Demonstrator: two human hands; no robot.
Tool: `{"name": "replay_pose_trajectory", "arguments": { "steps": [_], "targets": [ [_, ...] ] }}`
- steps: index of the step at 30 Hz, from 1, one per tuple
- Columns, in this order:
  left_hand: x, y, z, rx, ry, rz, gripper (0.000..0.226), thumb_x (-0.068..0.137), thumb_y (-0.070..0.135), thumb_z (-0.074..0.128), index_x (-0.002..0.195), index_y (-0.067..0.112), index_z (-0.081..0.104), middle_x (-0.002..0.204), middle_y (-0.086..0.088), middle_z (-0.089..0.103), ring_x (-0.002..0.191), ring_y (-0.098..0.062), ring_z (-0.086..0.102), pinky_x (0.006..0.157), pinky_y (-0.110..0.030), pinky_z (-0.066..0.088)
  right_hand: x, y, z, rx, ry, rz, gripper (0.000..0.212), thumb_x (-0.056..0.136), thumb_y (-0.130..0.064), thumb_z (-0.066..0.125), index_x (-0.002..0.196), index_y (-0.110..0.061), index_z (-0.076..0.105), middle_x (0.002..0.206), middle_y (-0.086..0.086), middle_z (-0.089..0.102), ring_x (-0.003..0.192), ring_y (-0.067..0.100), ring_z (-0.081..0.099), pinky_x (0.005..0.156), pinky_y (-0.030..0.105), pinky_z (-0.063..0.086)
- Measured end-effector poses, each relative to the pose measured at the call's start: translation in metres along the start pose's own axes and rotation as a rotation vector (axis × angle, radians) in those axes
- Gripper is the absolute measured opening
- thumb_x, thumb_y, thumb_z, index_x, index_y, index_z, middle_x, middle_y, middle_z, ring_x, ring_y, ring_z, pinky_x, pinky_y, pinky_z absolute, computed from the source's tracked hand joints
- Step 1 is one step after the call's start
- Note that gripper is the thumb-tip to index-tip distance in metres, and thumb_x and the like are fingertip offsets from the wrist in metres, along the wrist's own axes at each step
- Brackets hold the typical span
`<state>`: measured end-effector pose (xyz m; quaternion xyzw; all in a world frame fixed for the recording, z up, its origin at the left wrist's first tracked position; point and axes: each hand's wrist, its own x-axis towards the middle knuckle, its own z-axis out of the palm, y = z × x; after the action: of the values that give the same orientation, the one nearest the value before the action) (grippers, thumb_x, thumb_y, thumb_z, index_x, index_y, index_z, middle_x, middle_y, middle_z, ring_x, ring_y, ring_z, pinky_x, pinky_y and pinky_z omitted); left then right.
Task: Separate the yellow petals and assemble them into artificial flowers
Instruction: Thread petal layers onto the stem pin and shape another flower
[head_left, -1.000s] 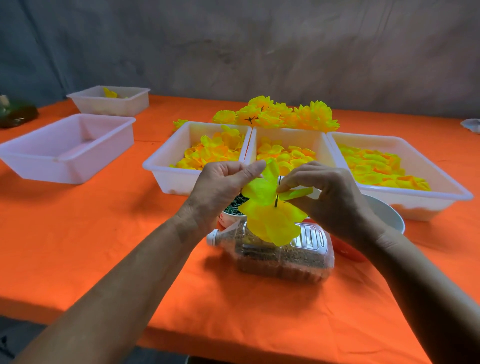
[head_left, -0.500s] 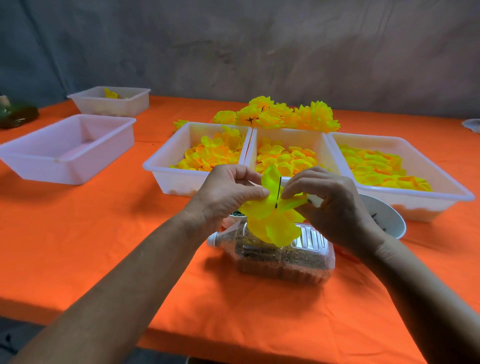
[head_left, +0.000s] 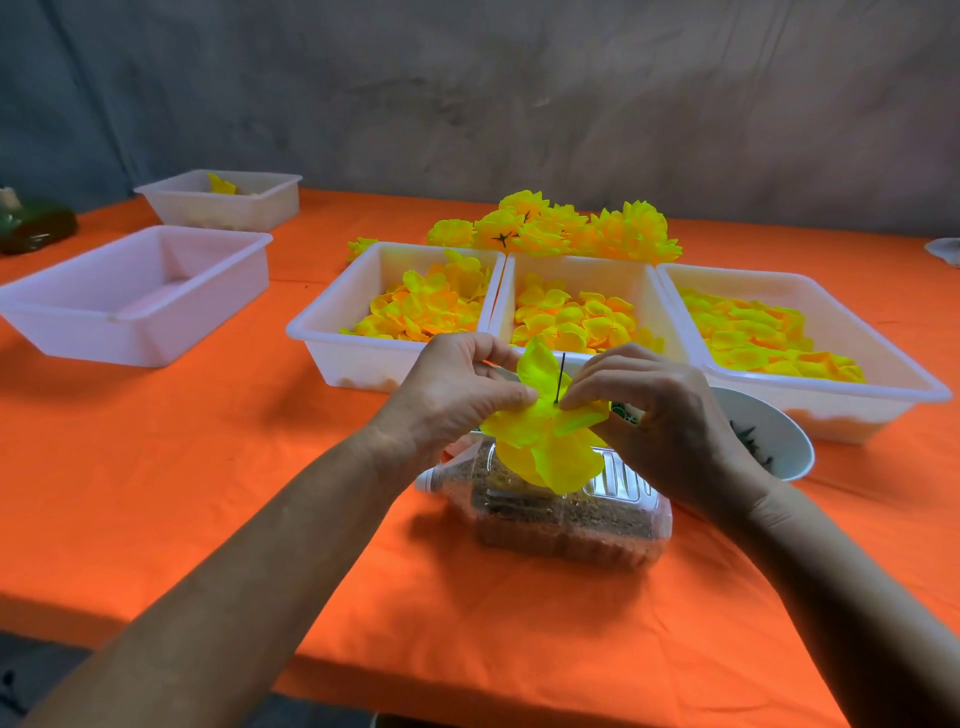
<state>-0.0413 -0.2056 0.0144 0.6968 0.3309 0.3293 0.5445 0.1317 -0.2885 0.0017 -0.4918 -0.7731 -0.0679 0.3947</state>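
A yellow petal layer sits threaded on a thin dark pin that sticks up through its middle. My left hand pinches the petal layer from the left, and my right hand pinches it from the right, fingertips close to the pin. Below them lies a clear plastic bottle on its side, partly filled with brown grains. Three white trays hold loose yellow petals: left, middle, right. Finished yellow flowers are heaped behind the trays.
An orange cloth covers the table. An empty white tray stands at the left, a smaller tray with a few petals behind it. A white bowl with dark green pieces sits beside my right wrist. A dark green object lies far left.
Both hands have pushed the petal layer down along the pin, so more of the pin shows above it. The fingertips have drawn closer together at the petal's centre.
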Motion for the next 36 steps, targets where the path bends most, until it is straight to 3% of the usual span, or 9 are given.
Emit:
{"name": "replay_pose_trajectory", "arguments": {
  "steps": [4, 9, 18, 23, 25, 29, 32, 36],
  "targets": [
    [0.001, -0.002, 0.002, 0.037, 0.012, -0.014, 0.027, 0.076, -0.007, 0.07, 0.096, 0.008, 0.062, 0.055, 0.0, 0.055, 0.049, -0.004, 0.055, 0.056, -0.017, 0.048, -0.001, 0.004, 0.002, -0.002, -0.033, 0.008, 0.017, 0.069, 0.005, 0.076, 0.081, -0.008, 0.075, 0.082, 0.004, 0.07, 0.084, 0.026, 0.064, 0.068, 0.045, 0.053],
    [0.001, -0.005, 0.002, 0.045, 0.003, -0.028, 0.028, 0.075, -0.01, 0.069, 0.084, 0.015, 0.059, 0.043, 0.008, 0.055, 0.044, 0.0, 0.054, 0.053, -0.014, 0.047, -0.003, 0.006, 0.003, -0.018, -0.07, -0.003, 0.016, 0.071, 0.004, 0.076, 0.082, -0.008, 0.075, 0.084, 0.006, 0.07, 0.086, 0.028, 0.064, 0.068, 0.046, 0.053],
    [0.002, -0.008, 0.004, 0.077, -0.012, -0.063, 0.036, 0.074, -0.01, 0.07, 0.079, 0.021, 0.055, 0.038, 0.009, 0.053, 0.039, 0.003, 0.051, 0.045, -0.008, 0.042, -0.004, 0.006, 0.001, -0.02, -0.099, -0.028, 0.014, 0.072, 0.003, 0.076, 0.08, -0.008, 0.076, 0.083, 0.003, 0.071, 0.086, 0.028, 0.063, 0.07, 0.044, 0.053],
    [0.003, -0.014, 0.002, 0.17, 0.005, -0.092, 0.032, 0.073, -0.003, 0.074, 0.099, 0.009, 0.059, 0.055, -0.005, 0.056, 0.054, -0.018, 0.052, 0.055, -0.023, 0.045, -0.012, 0.009, -0.002, -0.03, -0.102, -0.001, 0.021, 0.068, 0.004, 0.078, 0.083, -0.01, 0.076, 0.084, 0.002, 0.072, 0.086, 0.025, 0.064, 0.072, 0.04, 0.054],
    [0.004, -0.016, 0.003, 0.275, 0.035, -0.048, 0.044, 0.072, 0.005, 0.077, 0.11, 0.012, 0.056, 0.065, -0.009, 0.058, 0.061, -0.021, 0.051, 0.062, -0.031, 0.042, -0.013, 0.007, -0.003, -0.027, -0.108, 0.001, 0.017, 0.07, -0.001, 0.077, 0.084, -0.011, 0.076, 0.085, 0.001, 0.071, 0.087, 0.024, 0.063, 0.071, 0.038, 0.054],
    [0.002, -0.009, 0.004, 0.579, 0.141, 0.183, 0.061, 0.066, 0.017, 0.083, 0.119, 0.026, 0.055, 0.096, 0.001, 0.055, 0.084, -0.016, 0.053, 0.079, -0.032, 0.046, -0.013, 0.0, -0.005, 0.02, -0.134, 0.061, 0.012, 0.074, -0.021, 0.072, 0.085, -0.015, 0.077, 0.087, -0.003, 0.069, 0.092, 0.019, 0.061, 0.072, 0.038, 0.052],
    [0.0, -0.004, 0.005, 0.689, 0.117, 0.379, 0.049, 0.064, 0.01, 0.083, 0.108, 0.025, 0.066, 0.117, -0.001, 0.048, 0.108, -0.021, 0.046, 0.095, -0.035, 0.04, -0.013, -0.003, -0.007, 0.052, -0.155, 0.116, 0.023, 0.077, -0.038, 0.071, 0.085, -0.018, 0.077, 0.088, -0.007, 0.067, 0.095, 0.016, 0.058, 0.074, 0.038, 0.051],
    [0.0, -0.005, 0.005, 0.759, 0.044, 0.501, 0.023, 0.069, 0.003, 0.076, 0.087, 0.017, 0.075, 0.114, 0.001, 0.059, 0.104, -0.019, 0.046, 0.093, -0.043, 0.039, -0.011, -0.006, -0.007, 0.047, -0.163, 0.141, 0.027, 0.08, -0.042, 0.066, 0.083, -0.018, 0.077, 0.087, -0.007, 0.067, 0.095, 0.016, 0.057, 0.076, 0.04, 0.049]
  ]
}}
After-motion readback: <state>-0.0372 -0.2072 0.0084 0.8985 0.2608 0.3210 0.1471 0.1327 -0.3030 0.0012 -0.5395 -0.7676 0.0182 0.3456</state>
